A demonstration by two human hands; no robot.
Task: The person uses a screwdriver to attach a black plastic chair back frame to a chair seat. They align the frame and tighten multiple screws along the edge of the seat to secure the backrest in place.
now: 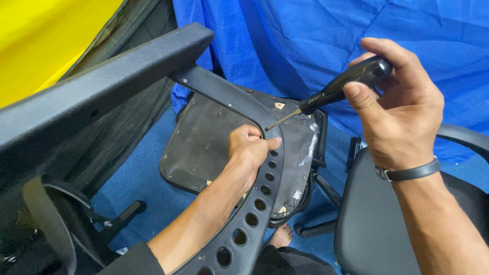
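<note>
Backdrop: blue tarp (305,46) hangs behind, with a yellow sheet (46,40) at the upper left
Chair frame: a black plastic chair back (102,97), tipped over, fills the left; its curved spine with a row of round holes (260,203) runs down the middle; it looks stiff and bulky, awkward rather than heavy, best gripped along the spine or thick top edge
Seat underside: dark flat panel (204,137) below the frame, with scraps of torn tape along its right edge
Second chair: grey fabric seat (377,224) at the lower right, under the right forearm
Right hand (402,112): clenched round the black handle of the screwdriver (346,84), thumb pressed on top; a dark band sits at the wrist
Screwdriver: thin metal shaft slants down-left, tip meeting the frame just beside the left fingers; rigid and light, the rounded handle giving a sure grip
Left hand (249,150): curled over the spine's edge at the tip; whether it pinches a screw I cannot tell
</note>
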